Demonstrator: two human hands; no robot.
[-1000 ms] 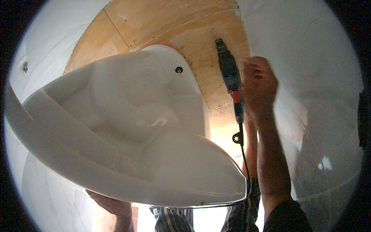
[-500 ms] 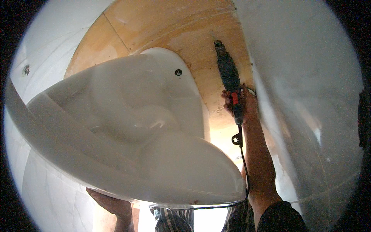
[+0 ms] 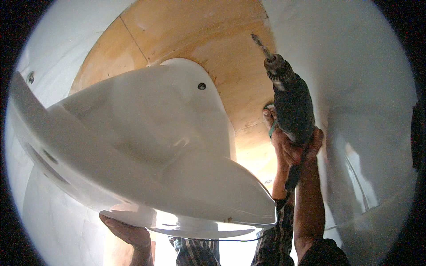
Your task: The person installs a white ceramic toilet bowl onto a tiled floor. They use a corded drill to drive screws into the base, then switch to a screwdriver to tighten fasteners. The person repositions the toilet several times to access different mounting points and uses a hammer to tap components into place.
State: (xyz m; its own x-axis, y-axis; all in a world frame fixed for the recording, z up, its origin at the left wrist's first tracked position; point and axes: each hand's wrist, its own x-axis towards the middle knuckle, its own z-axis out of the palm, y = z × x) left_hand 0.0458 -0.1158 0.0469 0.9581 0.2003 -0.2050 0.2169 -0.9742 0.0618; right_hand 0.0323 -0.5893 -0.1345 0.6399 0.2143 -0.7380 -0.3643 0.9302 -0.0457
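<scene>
A large white ceramic urinal (image 3: pixel 133 115), its flared bowl facing up at me, fills the middle and left of the head view. My left hand (image 3: pixel 122 229) grips its near lower rim from beneath, the fingertips partly hidden by the ceramic. To the right of it, my right hand (image 3: pixel 299 146) is wrapped around the handle of a dark corded power drill (image 3: pixel 293 104). The drill's bit (image 3: pixel 261 44) points away and slightly left, free of any surface. A black-ringed hole (image 3: pixel 202 86) shows near the urinal's far end.
Tan floor tiles (image 3: pixel 191 26) lie beyond, with pale marbled wall tiles (image 3: pixel 350 88) at the right. My sandalled foot (image 3: pixel 269 119) stands beside the drill. A black cord (image 3: pixel 239 240) runs under the urinal's near rim. A small fitting (image 3: pixel 30 77) sits in the left wall.
My right hand has lifted the drill closer and shifted it right, uncovering the foot. The urinal has tilted a little, showing more of its near underside. My left hand stays on its rim.
</scene>
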